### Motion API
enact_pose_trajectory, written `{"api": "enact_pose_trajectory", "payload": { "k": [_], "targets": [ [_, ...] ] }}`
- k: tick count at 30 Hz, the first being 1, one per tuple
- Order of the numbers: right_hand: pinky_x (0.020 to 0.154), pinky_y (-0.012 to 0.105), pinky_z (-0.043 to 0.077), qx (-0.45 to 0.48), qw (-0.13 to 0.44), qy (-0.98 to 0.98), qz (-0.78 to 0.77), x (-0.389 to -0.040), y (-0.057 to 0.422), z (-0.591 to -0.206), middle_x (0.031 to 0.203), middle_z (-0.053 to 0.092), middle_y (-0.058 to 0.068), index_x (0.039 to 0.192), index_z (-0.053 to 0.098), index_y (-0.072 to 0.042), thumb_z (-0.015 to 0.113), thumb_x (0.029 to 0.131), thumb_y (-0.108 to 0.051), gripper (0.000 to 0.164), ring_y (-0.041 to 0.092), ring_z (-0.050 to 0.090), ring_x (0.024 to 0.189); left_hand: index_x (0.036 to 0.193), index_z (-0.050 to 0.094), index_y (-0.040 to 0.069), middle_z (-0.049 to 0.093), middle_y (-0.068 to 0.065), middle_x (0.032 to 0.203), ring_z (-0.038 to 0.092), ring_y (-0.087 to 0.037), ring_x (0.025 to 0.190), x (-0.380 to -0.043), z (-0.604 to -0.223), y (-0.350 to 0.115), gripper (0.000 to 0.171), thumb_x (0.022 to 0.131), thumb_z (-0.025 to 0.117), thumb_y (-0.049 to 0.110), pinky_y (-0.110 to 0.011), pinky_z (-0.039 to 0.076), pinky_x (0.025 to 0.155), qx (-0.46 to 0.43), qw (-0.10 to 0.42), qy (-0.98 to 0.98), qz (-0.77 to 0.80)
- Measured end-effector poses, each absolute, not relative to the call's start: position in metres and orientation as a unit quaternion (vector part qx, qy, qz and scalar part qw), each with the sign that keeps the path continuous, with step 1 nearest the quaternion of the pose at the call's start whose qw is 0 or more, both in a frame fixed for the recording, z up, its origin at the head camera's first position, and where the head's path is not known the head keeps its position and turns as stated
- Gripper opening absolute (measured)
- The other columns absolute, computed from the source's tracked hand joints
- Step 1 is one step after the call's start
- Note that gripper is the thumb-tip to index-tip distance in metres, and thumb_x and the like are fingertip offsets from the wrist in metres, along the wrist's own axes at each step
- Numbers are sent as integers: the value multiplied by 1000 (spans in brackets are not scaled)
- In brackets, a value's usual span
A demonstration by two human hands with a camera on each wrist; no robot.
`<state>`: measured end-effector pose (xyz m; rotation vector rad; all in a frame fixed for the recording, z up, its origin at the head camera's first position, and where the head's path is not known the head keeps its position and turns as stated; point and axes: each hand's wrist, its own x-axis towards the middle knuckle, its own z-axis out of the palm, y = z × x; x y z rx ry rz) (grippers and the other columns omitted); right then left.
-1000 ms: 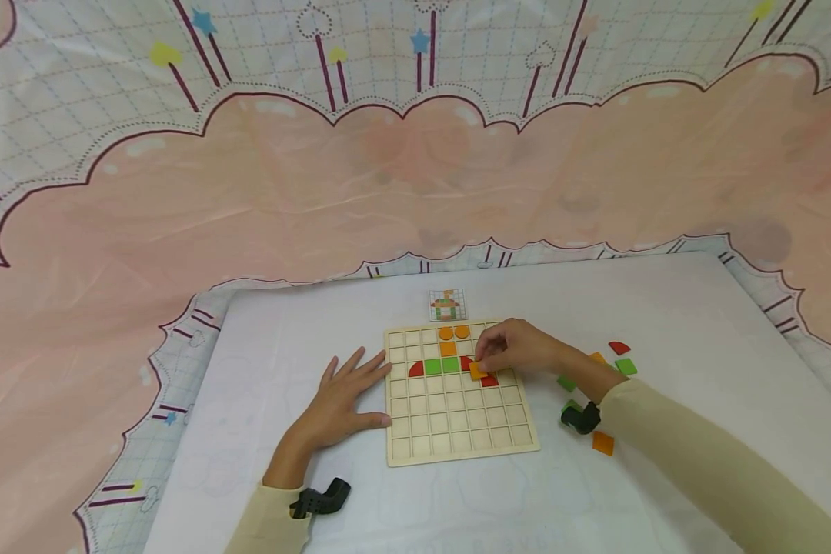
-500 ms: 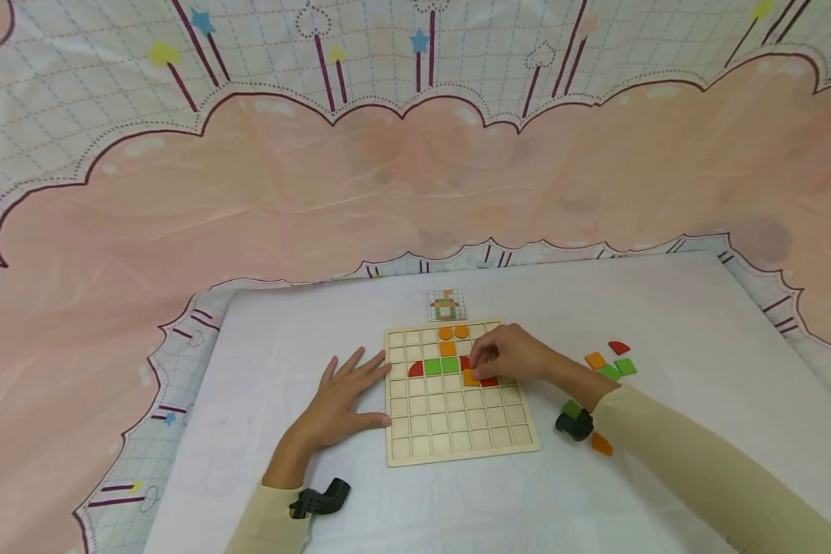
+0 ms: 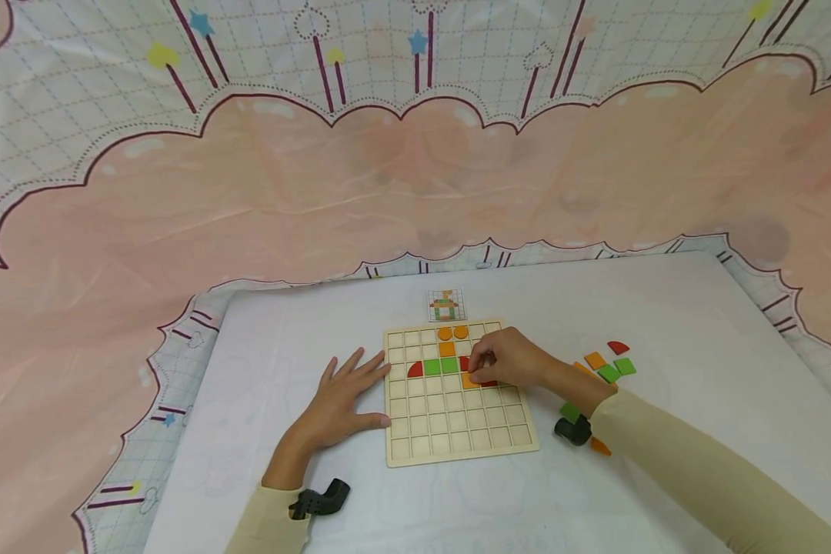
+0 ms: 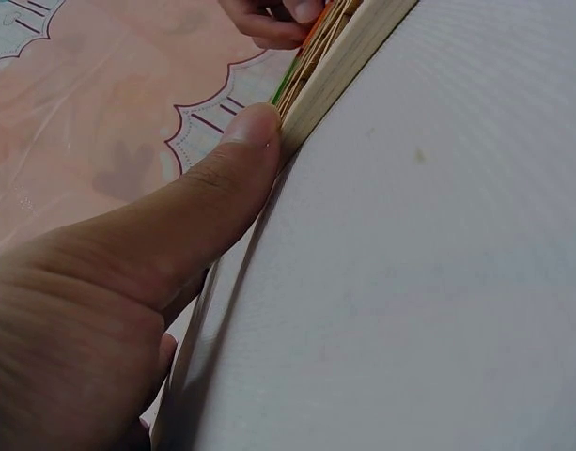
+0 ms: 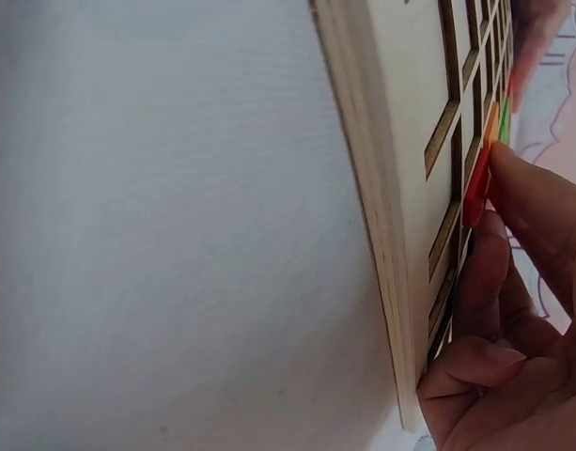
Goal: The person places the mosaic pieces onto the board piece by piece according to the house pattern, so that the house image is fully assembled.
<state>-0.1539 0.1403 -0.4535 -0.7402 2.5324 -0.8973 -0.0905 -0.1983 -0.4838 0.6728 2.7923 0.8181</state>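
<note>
A wooden grid board [image 3: 429, 446] lies on the white table. Its upper rows carry two orange round tiles [image 3: 452, 332], an orange square [image 3: 446, 349], green squares [image 3: 432, 367] and a red quarter-round tile [image 3: 415, 370]. With thumb and curled fingers, my right hand [image 3: 508, 358] holds an orange square tile [image 3: 468, 381] low at a cell beside a red tile [image 5: 476, 188]; whether it is fully seated cannot be told. Spread fingers of my left hand [image 3: 342, 404] rest along the board's left edge, the thumb [image 4: 226, 174] touching its side.
A small pattern card [image 3: 446, 305] lies behind the board. Loose tiles are scattered to the right, among them a red quarter-round [image 3: 619, 348], a green square [image 3: 625, 366] and an orange square [image 3: 595, 360], some partly under my right forearm. A patterned cloth [image 3: 388, 177] hangs behind.
My right hand has moved the orange square tile slightly left and toward me, down onto the board beside the red tile. The left hand stays in place.
</note>
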Motion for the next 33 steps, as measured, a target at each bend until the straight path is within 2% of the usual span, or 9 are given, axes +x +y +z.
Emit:
{"api": "enact_pose_trajectory", "payload": {
  "k": [11, 22, 33],
  "targets": [
    [70, 22, 50, -279, 165, 891, -320, -155, 151, -451, 83, 69, -12, 85, 77, -22, 84, 85, -19, 8, 9, 57, 77, 155, 46, 21, 32, 4, 167, 14, -33, 160, -91, -484, -198, 91, 78, 82, 54, -65, 0, 125, 225, 77, 933, 270],
    [70, 24, 50, -240, 181, 902, -309, -156, 180, -446, 84, 68, -9, 87, 76, -22, 83, 85, -16, 9, 12, 57, 78, 154, 46, 20, 32, 4, 167, 15, -33, 159, -90, -484, -198, 91, 78, 82, 55, -65, 0, 125, 229, 73, 929, 280],
    [66, 26, 52, -193, 181, 920, -288, -163, 242, -436, 85, 69, -7, 91, 77, -24, 81, 88, -28, 7, 16, 58, 80, 155, 46, 21, 32, 5, 167, 14, -32, 160, -91, -486, -198, 92, 77, 82, 56, -64, -1, 125, 224, 75, 932, 276]
  ]
}}
